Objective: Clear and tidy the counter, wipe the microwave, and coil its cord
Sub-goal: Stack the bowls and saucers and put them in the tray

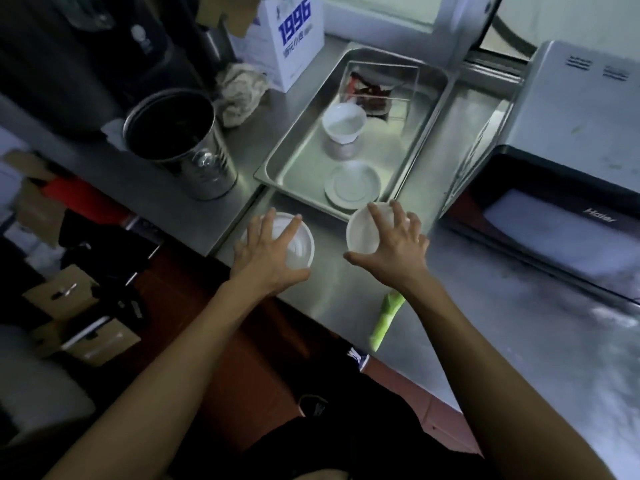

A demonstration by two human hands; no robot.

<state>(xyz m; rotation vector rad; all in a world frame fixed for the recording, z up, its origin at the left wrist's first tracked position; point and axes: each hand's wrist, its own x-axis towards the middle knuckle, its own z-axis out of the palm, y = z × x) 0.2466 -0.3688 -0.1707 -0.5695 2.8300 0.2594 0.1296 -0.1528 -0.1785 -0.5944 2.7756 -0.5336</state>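
My left hand (268, 256) grips a round white plastic lid (301, 245) from above at the counter's near edge. My right hand (394, 240) holds a white plastic bowl (362, 233) by its rim, just in front of the steel tray (277, 161). Inside the tray sit a white cup (343, 124), a white saucer (351, 185) and a clear box with dark wrappers (374, 88). The microwave (571, 140) stands at the right with its dark door facing me. A crumpled cloth (240, 91) lies behind the tray to the left. No cord is visible.
A steel canister (187, 147) stands left of the tray. A white carton marked 1996 (287, 39) stands at the back. A green vegetable stalk (386, 318) lies on the steel counter (485, 323) near my right forearm. Cardboard boxes (79, 317) sit on the floor at left.
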